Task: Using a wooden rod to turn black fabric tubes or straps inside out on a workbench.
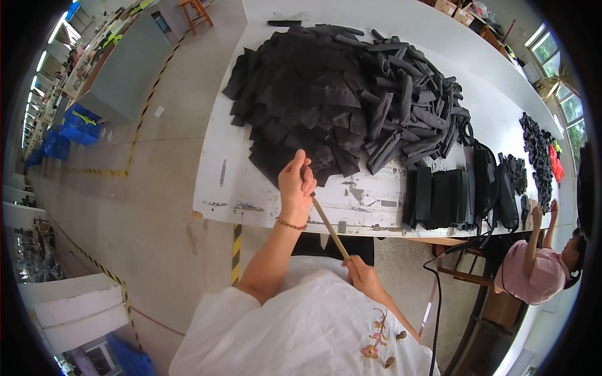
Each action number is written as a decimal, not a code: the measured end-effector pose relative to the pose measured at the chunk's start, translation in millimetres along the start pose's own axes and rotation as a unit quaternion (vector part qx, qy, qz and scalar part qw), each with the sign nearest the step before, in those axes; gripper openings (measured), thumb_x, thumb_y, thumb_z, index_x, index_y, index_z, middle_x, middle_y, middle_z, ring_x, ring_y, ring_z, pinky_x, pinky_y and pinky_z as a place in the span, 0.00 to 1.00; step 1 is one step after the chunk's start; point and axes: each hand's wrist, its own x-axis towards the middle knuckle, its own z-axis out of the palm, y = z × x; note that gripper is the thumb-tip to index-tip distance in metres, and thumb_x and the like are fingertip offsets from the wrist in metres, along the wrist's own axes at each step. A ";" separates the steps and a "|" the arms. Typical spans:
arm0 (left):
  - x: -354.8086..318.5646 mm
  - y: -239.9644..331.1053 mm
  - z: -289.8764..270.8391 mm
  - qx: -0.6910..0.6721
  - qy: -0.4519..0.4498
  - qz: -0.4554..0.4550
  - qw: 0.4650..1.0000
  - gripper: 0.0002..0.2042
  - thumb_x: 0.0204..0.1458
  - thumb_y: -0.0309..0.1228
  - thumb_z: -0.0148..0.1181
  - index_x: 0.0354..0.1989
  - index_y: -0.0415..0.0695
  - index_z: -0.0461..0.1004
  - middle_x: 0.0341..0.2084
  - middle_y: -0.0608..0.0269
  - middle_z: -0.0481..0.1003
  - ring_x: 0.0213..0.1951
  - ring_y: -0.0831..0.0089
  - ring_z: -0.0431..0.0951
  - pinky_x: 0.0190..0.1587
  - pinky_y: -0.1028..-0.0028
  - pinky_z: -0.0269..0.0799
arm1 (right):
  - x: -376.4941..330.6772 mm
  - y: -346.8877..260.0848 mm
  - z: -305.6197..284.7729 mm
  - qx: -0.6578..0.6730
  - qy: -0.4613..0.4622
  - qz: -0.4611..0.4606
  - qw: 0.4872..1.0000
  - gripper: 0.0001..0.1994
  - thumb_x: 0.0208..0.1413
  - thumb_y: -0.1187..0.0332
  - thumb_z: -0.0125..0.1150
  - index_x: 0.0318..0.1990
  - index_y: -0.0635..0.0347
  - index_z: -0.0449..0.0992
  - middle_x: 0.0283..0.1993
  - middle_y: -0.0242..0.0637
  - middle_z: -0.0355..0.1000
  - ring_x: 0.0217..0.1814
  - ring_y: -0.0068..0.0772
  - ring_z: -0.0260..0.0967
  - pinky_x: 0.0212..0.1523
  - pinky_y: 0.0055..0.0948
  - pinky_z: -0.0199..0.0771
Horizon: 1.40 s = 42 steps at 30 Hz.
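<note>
Your left hand is up over the near part of the white surface, in front of the dark pile, fingers bunched closed around a small dark piece, mostly hidden. That piece sits at the upper end of a thin tan stick. Your right hand is lower, close to your white shirt, fingers closed on the stick's lower end. Stick runs slanted between your two hands, crossing the surface's near edge in view. Beaded bracelet on your left wrist.

Beyond your left hand: big heap of flat black pieces, overlapping. It runs into a heap of narrow, rolled-looking dark pieces on its right. Whether your left hand touches the heap, can't tell.

Near edge of the surface, right of the heaps: row of stacked black pieces, then black bags just beside them. Farther right, more small black items and something red-orange. A co-worker in pink is over there, both arms raised toward the surface, well apart from you.

Black cable hangs down on your right. On your left, floor with yellow-black tape, blue bins and a wooden stool.
</note>
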 end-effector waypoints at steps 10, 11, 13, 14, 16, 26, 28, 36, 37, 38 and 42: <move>12.0 -2.9 2.6 -0.068 0.027 0.023 0.997 0.14 0.59 0.41 0.56 0.24 0.47 0.66 0.10 0.75 0.58 0.10 0.85 0.51 0.15 0.80 0.46 | 12.4 -13.2 -16.3 0.158 0.173 -0.124 0.964 0.13 0.53 0.73 0.64 0.45 0.64 0.71 0.25 0.22 0.61 0.26 0.13 0.55 0.27 0.17 0.58; 6.5 -20.2 0.0 -0.101 0.041 -0.037 0.993 0.14 0.59 0.40 0.56 0.24 0.47 0.66 0.11 0.74 0.59 0.10 0.85 0.52 0.15 0.81 0.48 | 41.2 -22.2 -7.5 0.131 0.191 -0.172 0.957 0.18 0.51 0.76 0.65 0.49 0.62 0.70 0.24 0.22 0.58 0.25 0.14 0.53 0.26 0.17 0.57; -3.1 -44.3 -4.7 -0.157 0.058 -0.152 0.974 0.14 0.58 0.39 0.56 0.23 0.46 0.66 0.13 0.72 0.61 0.12 0.85 0.54 0.15 0.81 0.48 | 82.4 -40.6 1.5 0.081 0.257 -0.287 0.919 0.11 0.51 0.74 0.67 0.41 0.62 0.73 0.24 0.26 0.60 0.23 0.17 0.53 0.24 0.23 0.57; -4.9 -51.6 -19.7 -0.161 0.006 -0.163 0.973 0.13 0.58 0.39 0.56 0.25 0.45 0.68 0.15 0.70 0.64 0.14 0.83 0.59 0.17 0.82 0.53 | 90.3 -46.8 3.1 0.088 0.266 -0.313 0.907 0.09 0.52 0.74 0.66 0.39 0.63 0.73 0.25 0.26 0.60 0.24 0.17 0.53 0.25 0.22 0.57; -4.2 -50.5 -30.6 -0.162 -0.041 -0.172 0.971 0.13 0.58 0.39 0.56 0.27 0.45 0.69 0.17 0.68 0.68 0.16 0.81 0.64 0.19 0.83 0.58 | 99.4 -52.5 2.7 0.099 0.270 -0.338 0.896 0.07 0.53 0.73 0.65 0.36 0.64 0.73 0.25 0.27 0.60 0.25 0.18 0.53 0.26 0.22 0.56; -42.1 -30.1 -3.9 0.322 -0.391 -0.191 0.841 0.15 0.64 0.41 0.45 0.35 0.41 0.68 0.16 0.71 0.66 0.19 0.82 0.65 0.27 0.78 0.67 | 106.9 -57.7 -42.0 0.095 0.312 -0.243 0.914 0.10 0.59 0.70 0.59 0.28 0.65 0.71 0.21 0.24 0.60 0.25 0.14 0.51 0.24 0.19 0.53; -60.1 -37.8 0.6 0.304 -0.368 -0.155 0.865 0.15 0.65 0.39 0.42 0.29 0.42 0.64 0.13 0.71 0.61 0.16 0.83 0.59 0.26 0.79 0.66 | 106.2 -66.1 -56.3 0.075 0.340 -0.238 0.907 0.11 0.61 0.70 0.56 0.27 0.64 0.69 0.20 0.23 0.56 0.25 0.14 0.48 0.23 0.20 0.50; -81.6 -55.7 -22.3 0.358 -0.291 -0.141 0.876 0.16 0.64 0.35 0.40 0.25 0.41 0.65 0.17 0.65 0.70 0.15 0.81 0.66 0.20 0.79 0.64 | 160.3 -123.1 -172.8 0.270 0.514 -0.220 0.784 0.13 0.64 0.61 0.51 0.37 0.63 0.73 0.22 0.25 0.65 0.19 0.10 0.51 0.17 0.15 0.48; -70.7 -60.0 -24.9 0.360 -0.297 -0.144 0.872 0.16 0.64 0.35 0.40 0.25 0.41 0.65 0.17 0.65 0.70 0.15 0.81 0.66 0.20 0.79 0.64 | 170.7 -127.7 -200.9 0.267 0.515 -0.252 0.775 0.13 0.63 0.61 0.52 0.40 0.63 0.74 0.24 0.26 0.67 0.19 0.10 0.50 0.17 0.15 0.48; -59.5 -63.3 -28.2 0.364 -0.252 -0.107 0.890 0.15 0.63 0.34 0.42 0.27 0.40 0.67 0.17 0.64 0.71 0.15 0.81 0.67 0.19 0.79 0.64 | 180.5 -132.8 -219.0 0.265 0.513 -0.281 0.767 0.13 0.63 0.61 0.52 0.42 0.63 0.75 0.25 0.26 0.70 0.19 0.10 0.49 0.17 0.15 0.48; -9.2 -61.7 -11.6 0.386 -0.118 0.029 0.914 0.13 0.60 0.34 0.50 0.34 0.36 0.73 0.16 0.62 0.72 0.13 0.79 0.69 0.17 0.78 0.65 | 187.5 -120.5 -219.2 0.236 0.473 -0.237 0.815 0.13 0.61 0.62 0.54 0.41 0.64 0.77 0.25 0.26 0.72 0.20 0.09 0.48 0.20 0.16 0.49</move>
